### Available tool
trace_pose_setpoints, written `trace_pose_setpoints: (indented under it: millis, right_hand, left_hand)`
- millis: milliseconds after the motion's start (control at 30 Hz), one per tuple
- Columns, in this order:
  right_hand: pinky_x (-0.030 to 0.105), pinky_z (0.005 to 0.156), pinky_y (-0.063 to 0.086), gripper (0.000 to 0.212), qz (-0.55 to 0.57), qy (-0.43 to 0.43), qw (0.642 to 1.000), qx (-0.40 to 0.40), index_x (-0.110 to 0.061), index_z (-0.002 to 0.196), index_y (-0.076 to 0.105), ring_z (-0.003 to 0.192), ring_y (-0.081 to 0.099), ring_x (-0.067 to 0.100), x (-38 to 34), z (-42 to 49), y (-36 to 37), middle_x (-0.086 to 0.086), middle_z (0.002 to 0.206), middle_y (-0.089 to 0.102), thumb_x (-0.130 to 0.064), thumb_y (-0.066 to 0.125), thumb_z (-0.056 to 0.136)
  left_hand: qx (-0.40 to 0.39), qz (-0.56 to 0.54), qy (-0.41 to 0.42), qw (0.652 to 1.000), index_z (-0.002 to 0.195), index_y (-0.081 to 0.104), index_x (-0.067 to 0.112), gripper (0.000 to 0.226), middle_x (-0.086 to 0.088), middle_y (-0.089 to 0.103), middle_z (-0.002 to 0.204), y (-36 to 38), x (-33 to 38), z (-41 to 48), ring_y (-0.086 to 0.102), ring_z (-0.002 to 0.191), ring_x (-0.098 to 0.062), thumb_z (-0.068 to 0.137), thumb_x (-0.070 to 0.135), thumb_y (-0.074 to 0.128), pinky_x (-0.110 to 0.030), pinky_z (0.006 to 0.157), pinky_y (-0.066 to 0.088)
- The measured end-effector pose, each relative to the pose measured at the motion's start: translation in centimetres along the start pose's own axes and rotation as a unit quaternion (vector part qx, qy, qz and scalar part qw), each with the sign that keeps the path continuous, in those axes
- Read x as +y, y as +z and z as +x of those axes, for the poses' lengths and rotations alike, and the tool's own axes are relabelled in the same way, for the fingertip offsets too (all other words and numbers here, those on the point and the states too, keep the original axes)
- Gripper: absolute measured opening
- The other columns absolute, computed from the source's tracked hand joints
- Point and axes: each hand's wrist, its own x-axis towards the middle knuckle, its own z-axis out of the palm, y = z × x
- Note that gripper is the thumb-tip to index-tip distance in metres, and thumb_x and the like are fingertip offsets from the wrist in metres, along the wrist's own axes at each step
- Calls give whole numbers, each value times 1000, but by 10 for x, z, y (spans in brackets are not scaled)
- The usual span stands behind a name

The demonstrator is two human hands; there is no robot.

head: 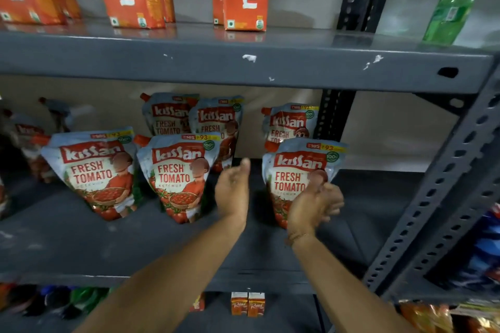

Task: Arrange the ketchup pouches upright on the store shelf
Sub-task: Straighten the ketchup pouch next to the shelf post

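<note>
Everything is placed here relative to the grey metal shelf [67, 240] on which the Kissan ketchup pouches stand. At its far left end, a blurred pouch [25, 140] is seen upright near the back. Toward the front, left of centre, two pouches are stood side by side: the left front pouch [94, 173] and the middle front pouch [177, 176]. Behind the middle one, two back pouches [189, 116] are propped against the rear wall. Just right of the middle front pouch, the left hand [234, 192] is held open above the shelf, palm turned rightward, touching nothing. Right of centre, the right front pouch [293, 170] is kept upright, its lower right edge gripped by the right hand [315, 205]. Behind it, another back pouch [289, 123] is leaned on the wall.
</note>
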Motion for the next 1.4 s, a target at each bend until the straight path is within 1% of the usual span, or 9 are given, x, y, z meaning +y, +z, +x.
trace_pose_setpoints:
  millis: [133, 233, 367, 567, 700, 967, 1100, 1300, 1400]
  right_hand:
    - [14, 75, 37, 15, -26, -209, 953, -218, -25, 82, 40, 78, 42, -7, 21, -51, 34, -6, 85, 45, -37, 42, 90]
    - [25, 92, 43, 8, -35, -97, 934, -343, -27, 97, 47, 102, 53, 10, 22, -54, 80, 4, 109, 57, -20, 43, 96]
    - [33, 103, 40, 27, 10, 48, 917, -396, -9, 120, 53, 118, 51, 22, 6, -48, 128, 13, 134, 53, -13, 40, 97]
    - [44, 98, 50, 23, 77, 116, 923, -359, -13, 89, 66, 106, 62, 30, 2, -38, 136, 18, 114, 66, -3, 46, 92]
    - [20, 54, 54, 30, 167, 145, 917, -331, -14, 76, 59, 63, 66, 10, -3, -32, 124, 4, 78, 65, -1, 38, 94]
    - [18, 53, 54, 29, 188, 116, 946, -237, -17, 73, 51, 61, 61, 12, -8, -28, 119, 2, 72, 59, -5, 37, 95]
    - [35, 83, 57, 27, 151, 74, 964, -207, -21, 79, 53, 84, 62, 24, -2, -22, 121, 8, 85, 60, -11, 35, 97]
    - [20, 60, 52, 32, 126, 106, 970, -181, -15, 125, 49, 77, 59, 10, -5, -34, 107, 0, 96, 61, -24, 34, 99]
    - [45, 97, 46, 47, -75, 172, 980, -69, -11, 130, 41, 117, 49, 31, 19, -57, 101, 14, 131, 47, -41, 35, 95]
  left_hand:
    - [308, -7, -43, 950, 90, 55, 7, 26, -15, 61, 106, -48, -2, 10, 56, 101, -32, 90, 34, 55, -41, 92, 40]
    - [338, 43, -86, 936, 130, 46, 3, 64, -19, 43, 140, -82, 9, 36, 40, 131, -39, 86, 50, 54, -51, 110, 30]
    - [251, 20, 77, 965, 95, 57, -6, 57, -17, 67, 93, -120, 20, 75, 66, 87, -32, 87, 50, 54, -41, 79, 53]
    - [162, 89, 105, 977, 75, 56, 18, 35, -9, 68, 87, -127, 31, 89, 68, 87, -29, 91, 48, 50, -41, 80, 57]
    - [130, 91, 95, 983, 86, 56, 12, 37, -7, 66, 86, -110, 30, 82, 66, 80, -25, 91, 47, 50, -34, 71, 56]
    - [96, 89, 92, 987, 66, 47, 22, 34, 5, 58, 69, -91, 24, 59, 57, 63, -6, 92, 43, 51, -18, 52, 45]
    - [72, 80, 87, 990, 64, 47, 22, 34, 5, 56, 66, -85, 22, 55, 55, 61, -5, 92, 42, 52, -17, 53, 44]
    - [46, 74, 74, 993, 66, 49, 22, 33, 7, 56, 67, -88, 21, 53, 55, 65, -7, 92, 42, 51, -18, 57, 44]
    - [93, 55, 29, 994, 93, 60, 12, 40, 0, 62, 90, -96, 16, 43, 60, 92, -21, 96, 45, 38, -26, 75, 43]
